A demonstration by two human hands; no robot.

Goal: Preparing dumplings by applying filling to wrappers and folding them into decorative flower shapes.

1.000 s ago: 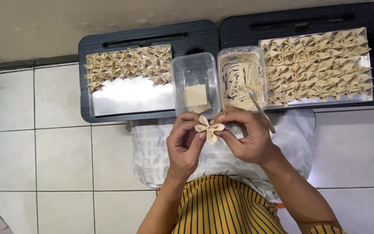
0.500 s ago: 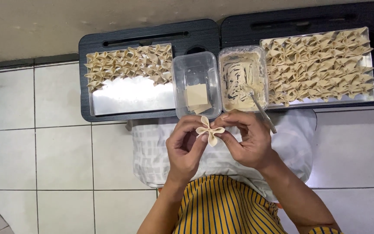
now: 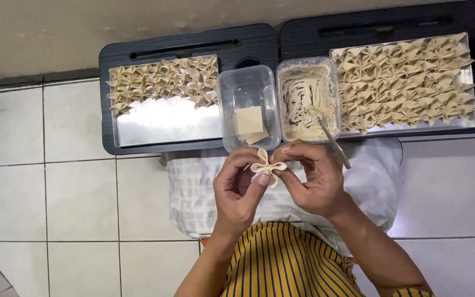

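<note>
**Folded dumpling, pinched at its centre between both hands**

Folded dumpling (image 3: 268, 166): small, pale, four looped lobes meeting at a centre knot. Held in the air above the lap, just in front of the two plastic tubs, not touching either.

Left hand (image 3: 238, 190): thumb and forefinger closed on the dumpling's left side, other fingers curled in below. Right hand (image 3: 313, 181): thumb and forefinger closed on the right side near the centre, remaining fingers loosely bent. Both pinch; neither is spread.

Handling, as a judgement: very light, soft thin dough, probably a bit tacky where it is moistened. Lobes look hollow and would flatten or tear under a hard squeeze. Best taken at the centre knot, where the layers are pressed together, not by the looped edges.

Around it:
- clear tub (image 3: 248, 113) with a few square wrappers (image 3: 249, 121)
- second tub (image 3: 307, 102) of pale filling, mostly scraped down, metal spoon (image 3: 332, 140) leaning out of it
- left tray (image 3: 166, 124), about half filled with finished pieces
- right tray (image 3: 471, 124), nearly full
- white cloth (image 3: 369, 181) over the lap, tiled floor (image 3: 56, 192) beneath
</note>
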